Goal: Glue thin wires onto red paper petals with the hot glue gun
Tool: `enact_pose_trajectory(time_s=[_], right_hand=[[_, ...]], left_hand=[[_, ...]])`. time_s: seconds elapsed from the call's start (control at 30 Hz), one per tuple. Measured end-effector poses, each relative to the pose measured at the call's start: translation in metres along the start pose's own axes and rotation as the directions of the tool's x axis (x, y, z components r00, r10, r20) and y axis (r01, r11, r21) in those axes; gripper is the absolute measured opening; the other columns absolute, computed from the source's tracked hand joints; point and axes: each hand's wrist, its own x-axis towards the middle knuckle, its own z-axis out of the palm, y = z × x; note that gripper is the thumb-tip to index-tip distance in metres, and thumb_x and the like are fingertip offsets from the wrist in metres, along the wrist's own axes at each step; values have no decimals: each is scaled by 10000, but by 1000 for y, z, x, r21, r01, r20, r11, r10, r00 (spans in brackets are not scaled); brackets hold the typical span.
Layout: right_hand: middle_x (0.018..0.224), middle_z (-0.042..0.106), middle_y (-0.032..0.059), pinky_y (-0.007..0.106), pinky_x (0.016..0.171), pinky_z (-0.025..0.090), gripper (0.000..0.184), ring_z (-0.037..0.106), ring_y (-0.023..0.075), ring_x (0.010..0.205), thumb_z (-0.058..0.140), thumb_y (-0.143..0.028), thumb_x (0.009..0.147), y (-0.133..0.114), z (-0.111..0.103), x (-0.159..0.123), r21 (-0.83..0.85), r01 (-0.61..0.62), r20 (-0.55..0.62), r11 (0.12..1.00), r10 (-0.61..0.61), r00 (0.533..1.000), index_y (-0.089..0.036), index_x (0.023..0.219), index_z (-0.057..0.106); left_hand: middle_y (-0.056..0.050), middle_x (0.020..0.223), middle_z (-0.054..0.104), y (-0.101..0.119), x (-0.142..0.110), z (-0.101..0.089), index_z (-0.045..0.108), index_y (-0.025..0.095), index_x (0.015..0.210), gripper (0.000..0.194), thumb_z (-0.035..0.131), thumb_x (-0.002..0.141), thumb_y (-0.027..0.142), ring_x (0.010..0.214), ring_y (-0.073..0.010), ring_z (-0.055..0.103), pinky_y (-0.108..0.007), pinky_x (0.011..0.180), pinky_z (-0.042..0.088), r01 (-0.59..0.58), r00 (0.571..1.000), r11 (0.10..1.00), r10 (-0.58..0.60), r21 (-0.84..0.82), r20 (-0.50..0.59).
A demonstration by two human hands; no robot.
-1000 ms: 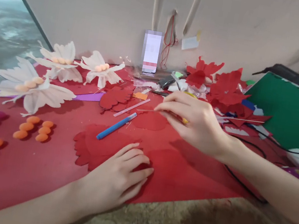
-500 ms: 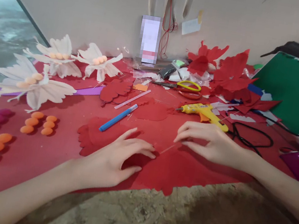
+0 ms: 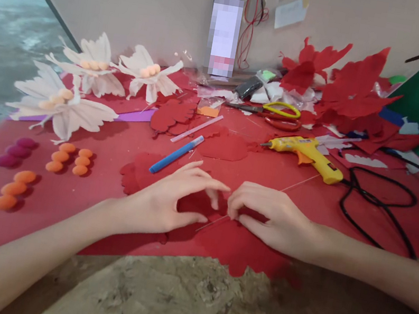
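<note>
My right hand [image 3: 270, 213] is closed, its fingertips pinching a thin, pale wire-like strand [image 3: 211, 224] over a dark red scalloped sheet [image 3: 244, 251]. One end of the strand points down and left. A similar fine line shows behind the hand, reaching toward the yellow glue gun [image 3: 306, 153]. My left hand [image 3: 168, 198] stays open just left of it, thumb and fingers apart and curved, with nothing visible between them. Beneath the left hand lie more red scalloped pieces [image 3: 131, 179], partly covered. A blue pen [image 3: 176, 154] rests just beyond its fingers.
White flowers [image 3: 61, 105] stand at the back left, above orange bead-like clusters [image 3: 13, 189] and a purple cluster [image 3: 16, 152]. Scissors with yellow handles [image 3: 282, 109] and red flowers [image 3: 352, 95] lie behind. A black cord [image 3: 371, 235] loops at right. The red tabletop [image 3: 74, 220] ends near me.
My right hand has moved left with the strand, close to my left fingertips. The left hand has shifted little. The view has tilted down and turned slightly left.
</note>
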Motion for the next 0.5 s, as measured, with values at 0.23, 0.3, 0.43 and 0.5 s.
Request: enact_pose_trajectory(time_s=[0.23,0.3,0.43,0.5], right_hand=[[699,601,19,176,606,434,192,540,83,655,429,-23,791,4,4,1,7,21,65,1000,-21,998,-157,702,534],[697,601,21,180,607,436,199,540,86,657,423,-24,795,5,5,0,14,25,69,1000,-25,997,-158,694,530],[698,603,17,186,609,440,199,538,88,659,427,-35,803,6,6,-1,13,24,53,1000,-25,998,-165,691,527],[708,607,18,184,616,443,187,544,88,669,433,-42,808,6,6,-1,5,28,57,1000,-29,998,-164,711,537]], left_hand=[[50,736,672,0,2,-1,604,195,836,60,602,793,153,802,-114,559,-351,1021,287,-13,998,1000,12,7,57],[53,746,679,0,2,0,613,196,808,61,641,775,152,797,-113,551,-336,1001,294,-19,997,1000,18,10,81],[45,765,681,1,3,2,631,189,809,95,699,743,190,793,-118,542,-322,954,302,-27,994,999,22,41,109],[37,789,686,1,2,2,647,192,826,95,699,746,191,810,-124,550,-326,950,295,-42,991,997,34,60,129]])
